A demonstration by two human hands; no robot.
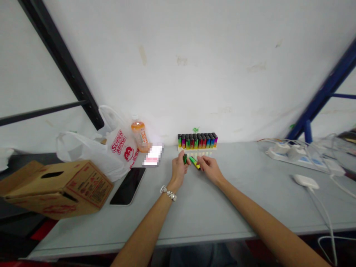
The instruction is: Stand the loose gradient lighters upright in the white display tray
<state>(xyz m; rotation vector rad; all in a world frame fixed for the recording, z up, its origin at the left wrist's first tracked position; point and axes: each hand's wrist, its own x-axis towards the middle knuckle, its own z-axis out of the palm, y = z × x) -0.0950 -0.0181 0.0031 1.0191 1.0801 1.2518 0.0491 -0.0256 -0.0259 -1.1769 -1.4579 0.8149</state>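
Note:
My right hand (210, 167) pinches one end of a green-and-yellow lighter (194, 162) above the grey table. Close beside it, my left hand (179, 168) has its fingers closed on a small dark green piece (185, 158), which looks like another lighter partly hidden by the fingers. Just beyond both hands, against the wall, stand upright rows of rainbow-coloured lighters (197, 142) with black tops. They are packed in a low whitish tray (191, 150), whose front part shows pale slots.
To the left are a cardboard box (83, 189), a white plastic bag (111, 163), an orange drink bottle (139, 135), a phone (128, 186) and a blurred-out bright item (153, 155). A power strip (303, 159) and a white charger (306, 181) with cables lie right.

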